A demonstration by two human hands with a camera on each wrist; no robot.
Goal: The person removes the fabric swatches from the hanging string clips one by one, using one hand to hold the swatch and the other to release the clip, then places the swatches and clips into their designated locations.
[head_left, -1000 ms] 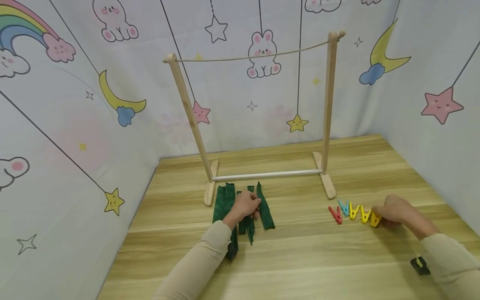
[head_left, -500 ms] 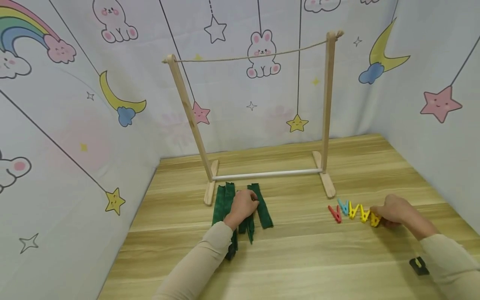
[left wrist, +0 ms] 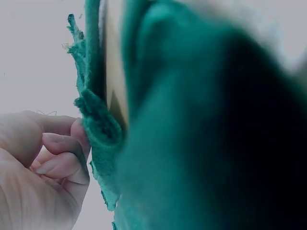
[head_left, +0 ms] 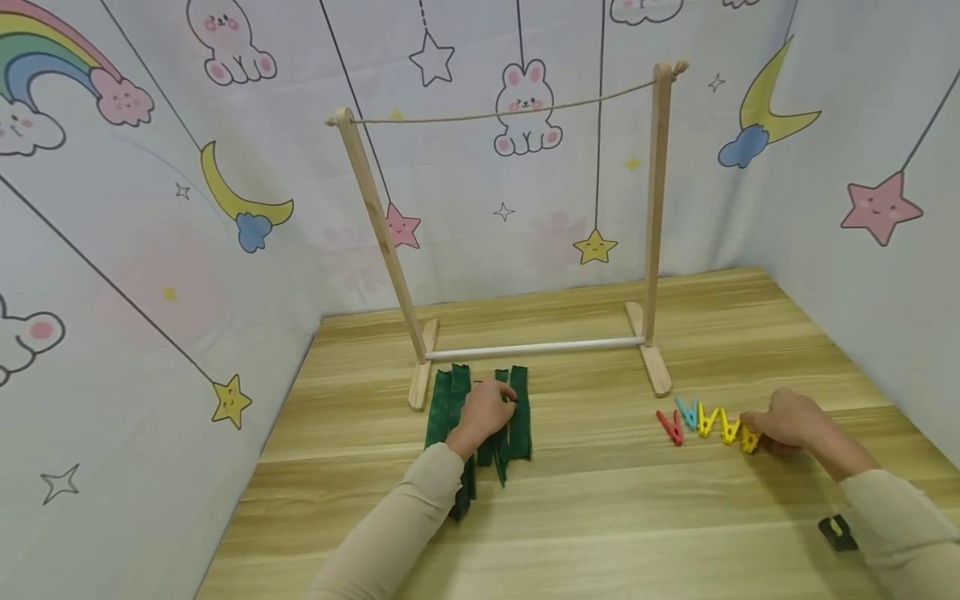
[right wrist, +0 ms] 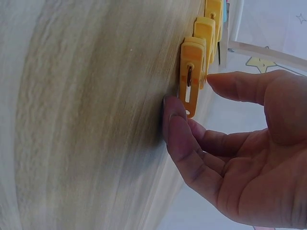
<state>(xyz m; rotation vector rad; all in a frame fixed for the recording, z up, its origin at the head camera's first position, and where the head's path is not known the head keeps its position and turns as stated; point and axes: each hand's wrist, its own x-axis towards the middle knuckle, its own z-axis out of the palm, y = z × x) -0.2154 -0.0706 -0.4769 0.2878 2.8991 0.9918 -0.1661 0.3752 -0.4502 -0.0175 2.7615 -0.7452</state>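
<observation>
Several dark green velvety fabric strips lie side by side on the table's left in the head view. My left hand (head_left: 486, 410) is over them, pinching the rightmost strip (head_left: 520, 429) near its upper part. In the left wrist view, green cloth (left wrist: 163, 153) fills much of the frame, and the curled fingers of the left hand (left wrist: 41, 167) meet its edge. On the right, my right hand (head_left: 789, 419) holds the end yellow clothespin (head_left: 750, 439) between thumb and fingers. Beside it stand two more yellow clothespins (head_left: 728, 428), a blue clothespin (head_left: 686, 413) and a red clothespin (head_left: 671, 428).
Behind the strips stands a wooden rack (head_left: 657, 208) with a rope (head_left: 465, 118) strung across its top and a white rod (head_left: 540, 347) low down. A small black item (head_left: 837, 532) is near the right forearm. Patterned cloth walls (head_left: 480, 183) surround the table (head_left: 600, 517).
The rightmost green strip has turned from slanting to nearly straight, its lower end swinging left toward the others. The left hand shifted slightly; the right hand and clothespins look the same.
</observation>
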